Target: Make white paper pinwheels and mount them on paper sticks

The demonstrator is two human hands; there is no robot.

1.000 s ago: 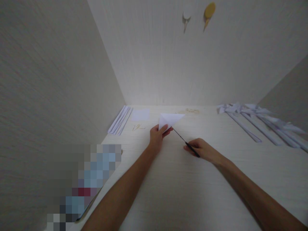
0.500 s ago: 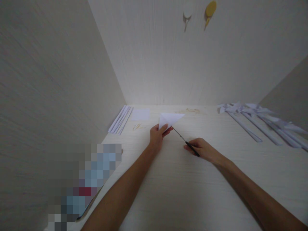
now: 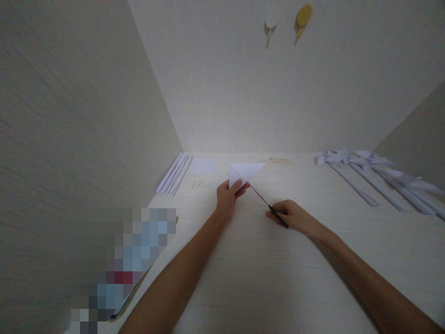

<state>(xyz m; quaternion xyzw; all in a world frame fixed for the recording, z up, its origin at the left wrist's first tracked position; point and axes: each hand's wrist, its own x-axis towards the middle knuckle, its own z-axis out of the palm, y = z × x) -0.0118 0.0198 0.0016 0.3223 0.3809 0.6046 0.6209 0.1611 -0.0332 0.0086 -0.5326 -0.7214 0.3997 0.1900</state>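
Observation:
My left hand [image 3: 229, 195] pinches a folded white paper triangle [image 3: 245, 170] between thumb and fingers, raised over the pale table. The paper's pointed corner reaches out to the right, and crease lines show on it. My right hand [image 3: 290, 217] grips black-handled scissors [image 3: 273, 211], seen nearly edge-on. Their thin blades slant up and left, with the tip at the paper's lower edge beside my left fingertips. Whether the blades are apart cannot be made out from this angle.
Rolled paper sticks [image 3: 174, 174] lie at the left wall beside a square paper sheet [image 3: 203, 166] and thin little sticks [image 3: 200, 184]. Several paper pinwheels [image 3: 361, 160] lie at the right. A blurred-out object [image 3: 139, 255] stands front left. White and yellow hooks [image 3: 304, 16] hang on the back wall.
Almost nothing differs. The paper's right point has shifted very slightly left; both hands and the scissors keep nearly the same place.

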